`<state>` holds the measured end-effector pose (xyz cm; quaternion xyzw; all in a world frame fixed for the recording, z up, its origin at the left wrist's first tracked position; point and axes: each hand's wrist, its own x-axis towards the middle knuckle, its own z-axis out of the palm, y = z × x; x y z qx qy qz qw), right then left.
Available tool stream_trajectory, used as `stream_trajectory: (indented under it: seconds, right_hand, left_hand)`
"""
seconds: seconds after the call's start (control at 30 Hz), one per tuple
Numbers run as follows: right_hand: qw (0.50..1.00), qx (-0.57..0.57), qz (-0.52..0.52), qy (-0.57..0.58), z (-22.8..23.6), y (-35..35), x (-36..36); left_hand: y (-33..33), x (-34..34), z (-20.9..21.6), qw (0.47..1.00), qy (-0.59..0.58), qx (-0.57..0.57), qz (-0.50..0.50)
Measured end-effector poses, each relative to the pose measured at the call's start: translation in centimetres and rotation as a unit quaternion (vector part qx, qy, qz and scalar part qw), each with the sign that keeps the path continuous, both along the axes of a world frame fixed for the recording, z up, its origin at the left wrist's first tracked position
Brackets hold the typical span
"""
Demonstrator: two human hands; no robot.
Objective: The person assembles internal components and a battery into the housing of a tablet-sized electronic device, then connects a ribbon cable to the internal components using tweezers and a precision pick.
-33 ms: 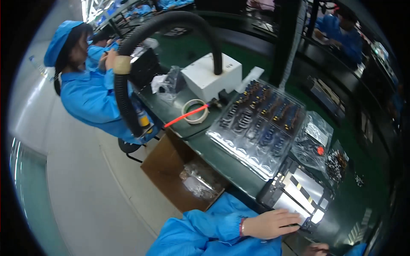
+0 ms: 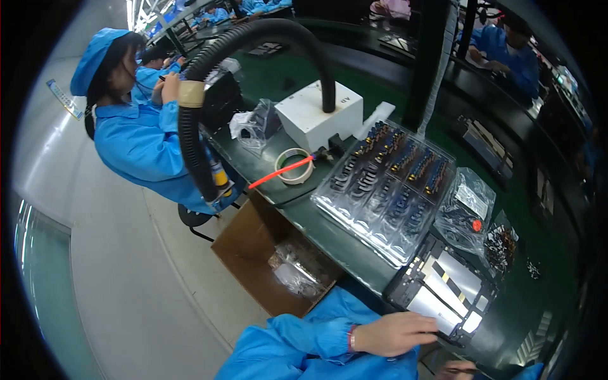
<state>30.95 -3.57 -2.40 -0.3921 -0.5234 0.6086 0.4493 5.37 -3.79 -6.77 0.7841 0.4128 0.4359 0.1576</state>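
An opened flat electronic device (image 2: pixel 437 286), with a black frame, silver plates and a dark-and-yellow striped strip, lies on the bench at lower right. My left hand (image 2: pixel 394 334) rests at its near edge, palm down, fingers stretched out. Low in the picture, only part of my right hand (image 2: pixel 456 370) shows, near the bench's front edge. Its fingers are closed round a thin dark stick-like tool, whose kind I cannot make out. Beyond the device, a clear plastic tray (image 2: pixel 364 237) holds rows of small dark, blue and orange parts.
Right of the tray lie a clear bag (image 2: pixel 465 202) and a pile of small parts (image 2: pixel 500 247). A tape roll (image 2: pixel 293 178), white box (image 2: pixel 320 120) and black hose (image 2: pixel 190 139) stand farther left. A cardboard box (image 2: pixel 253 259) sits below the bench edge. A co-worker (image 2: pixel 136 139) sits left.
My left hand has drawn back slightly to the left along the device's near edge. My right hand has shifted a little left. The whole view has moved slightly.
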Motion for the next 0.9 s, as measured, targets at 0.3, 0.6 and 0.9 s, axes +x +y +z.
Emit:
stream_trajectory:
  seconds: [0.3,0.6,0.9]
  right_hand:
    - [0.749,-0.47,0.363,0.293,-3.5,-1.8,-36.7]
    - [0.738,-0.486,0.361,0.299,-4.4,-2.6,-45.7]
    - [0.945,0.141,0.199,0.217,5.6,3.3,-14.9]
  left_hand:
    - [-7.4,-19.4,-1.1,0.671,-0.678,-0.088,0.286]
    - [-8.0,-25.2,0.2,0.605,-0.716,0.007,0.349]
    - [-3.7,-13.1,4.3,0.813,-0.54,-0.168,0.137]
